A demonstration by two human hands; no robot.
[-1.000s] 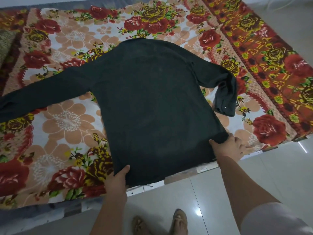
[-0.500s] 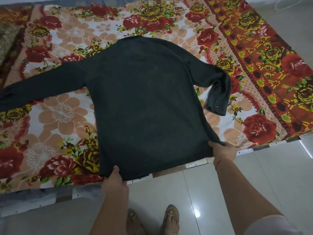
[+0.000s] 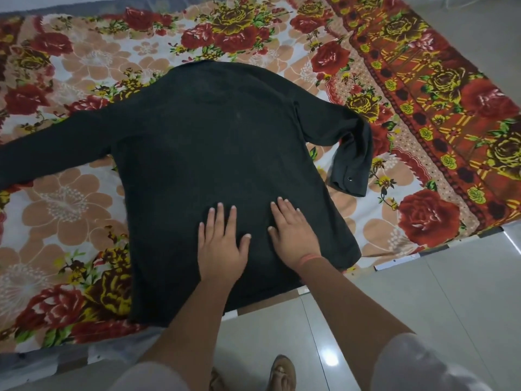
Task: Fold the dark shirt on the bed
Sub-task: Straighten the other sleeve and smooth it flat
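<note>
The shirt is lying spread back-up on the bed, hem at the near edge. The left hand and right hand are pressing flat on it, fingers open, gripping nothing: smoothing, I'd say. Folding a sleeve in seems next.

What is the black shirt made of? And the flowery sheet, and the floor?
The dark shirt looks like soft matte cloth, maybe cotton or flannel: it lies limp and shows no shine. The flowery bedsheet looks like thin printed woven fabric, also dull. The floor seems to be glossy tile: pale squares with grout lines and a bright light reflection.
</note>
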